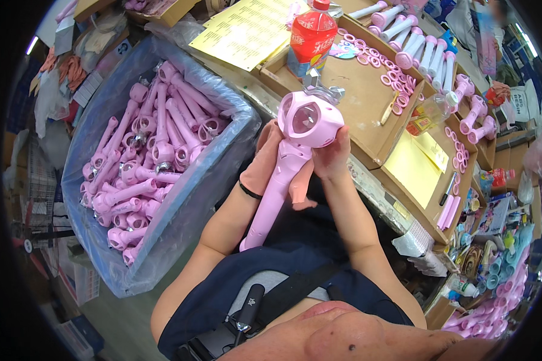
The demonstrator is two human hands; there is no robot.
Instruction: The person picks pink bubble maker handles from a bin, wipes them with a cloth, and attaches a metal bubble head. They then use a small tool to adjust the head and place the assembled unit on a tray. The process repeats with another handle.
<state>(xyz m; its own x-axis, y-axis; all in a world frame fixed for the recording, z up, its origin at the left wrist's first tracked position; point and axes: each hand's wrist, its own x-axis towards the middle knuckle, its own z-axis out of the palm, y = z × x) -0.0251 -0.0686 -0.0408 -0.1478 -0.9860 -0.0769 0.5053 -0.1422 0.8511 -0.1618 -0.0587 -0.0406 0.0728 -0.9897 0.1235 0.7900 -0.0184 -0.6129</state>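
A pink toy wand lies tilted in front of my body, its round openwork head up and its handle down toward my lap. Silvery, star-like pieces show at the top of the head. My left hand, in a salmon-coloured cloth glove, wraps the neck from the left; a flap of the glove hangs on the handle's right side. My bare right hand grips the head's right side, its fingers partly hidden behind it.
A blue plastic-lined bin full of similar pink wands stands at left. On the workbench at right are cardboard trays, pink rings, a red-labelled bottle, a clear bottle, yellow sheets and pink-and-white handles.
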